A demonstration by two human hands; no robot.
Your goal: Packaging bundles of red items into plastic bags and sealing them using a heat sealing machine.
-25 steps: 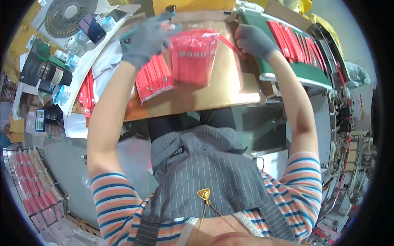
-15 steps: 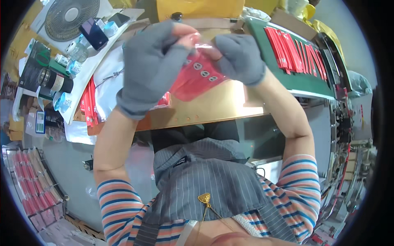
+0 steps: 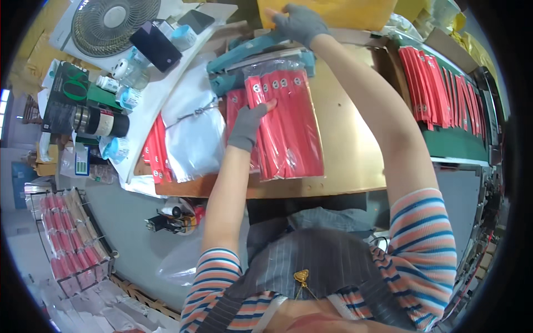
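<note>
My left hand (image 3: 250, 125), in a grey fingerless glove, grips the left side of a clear plastic bag (image 3: 291, 130) packed with several red strips. The thumb lies on top and the other fingers are hidden below. The bag's upper end lies at a teal heat sealer (image 3: 225, 83), whose raised arm (image 3: 244, 51) slants up to the right. My right hand (image 3: 300, 23), gloved alike, is at the far end of that arm, its visible fingers stretched out; their contact with the arm is partly hidden. More red strips (image 3: 235, 100) lie beside the bag, under my left hand.
A green board (image 3: 458, 144) at the right carries several red strips. Clear plastic bags (image 3: 194, 141) lie left of the sealer. A fan (image 3: 114, 22), phone (image 3: 155, 45) and flask (image 3: 100, 121) stand at the left. A yellow box (image 3: 344, 14) is behind the table (image 3: 352, 133).
The red-filled bag, held up in both hands before, now lies flat at the sealer with only my left hand on it. My right hand has moved to the sealer's arm. The view has shifted.
</note>
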